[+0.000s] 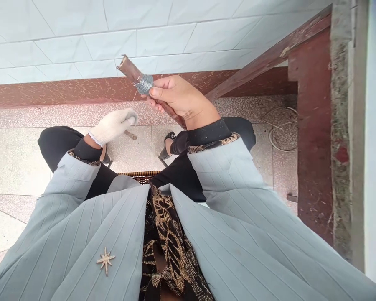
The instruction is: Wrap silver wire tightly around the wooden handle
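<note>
My right hand (175,98), bare, is closed around a brown wooden stick (130,69) that slants up to the left. Thin grey metal wire (144,84) is wound in many turns around the stick, just beyond my right thumb and fingertips. A fine strand hangs from the coil toward my left hand (114,125). That hand wears a white knit glove and is lower and to the left, its fingers curled together where the strand leads. The strand's end is hidden in the glove. Just below the glove shows a short brown piece (130,134), its kind unclear.
Ahead stands a white tiled wall (113,42) with a reddish base strip. A dark red wooden frame (313,138) with a slanting bar rises at the right. A loop of pale cable (282,148) lies on the speckled floor (131,154) beside it. A woven seat edge (139,175) shows between my legs.
</note>
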